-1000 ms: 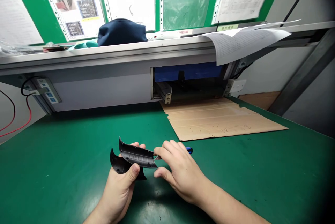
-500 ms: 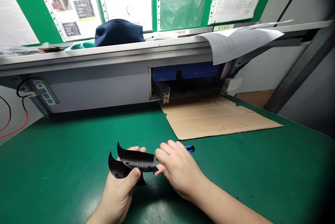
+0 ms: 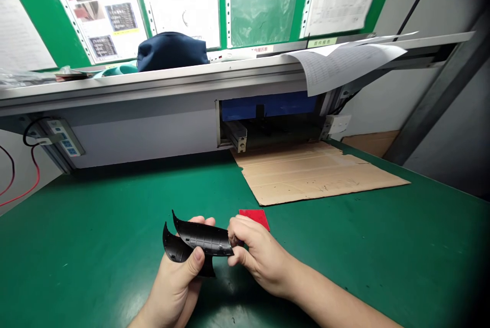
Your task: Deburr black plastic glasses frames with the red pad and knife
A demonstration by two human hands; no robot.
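My left hand [image 3: 178, 277] is closed round two curved black plastic shells, its thumb pressing on them. The upper black shell [image 3: 206, 238] lies hollow side up, with ribs inside and a pointed left end. Partly behind it sits the lower black shell [image 3: 176, 249], its middle covered by the upper one and the thumb. My right hand [image 3: 260, 256] is closed at the upper shell's right end, fingers curled round a small hand tool [image 3: 236, 240]. Only a dark, metallic-looking bit of this shows; its handle and kind are hidden. A flat red piece [image 3: 255, 217] appears just beyond the right knuckles.
Green table top [image 3: 95, 236] surrounds my hands. A cardboard sheet [image 3: 314, 177] lies at the back right, before an opening under the shelf [image 3: 161, 77]. A navy pouch [image 3: 172, 52] and drooping papers [image 3: 344, 65] rest on that shelf. A power strip [image 3: 66, 138] hangs left.
My right hand has turned slightly; the blue and black handle end that stuck out behind it is out of sight. More of the red piece shows. Both shells have shifted slightly right.
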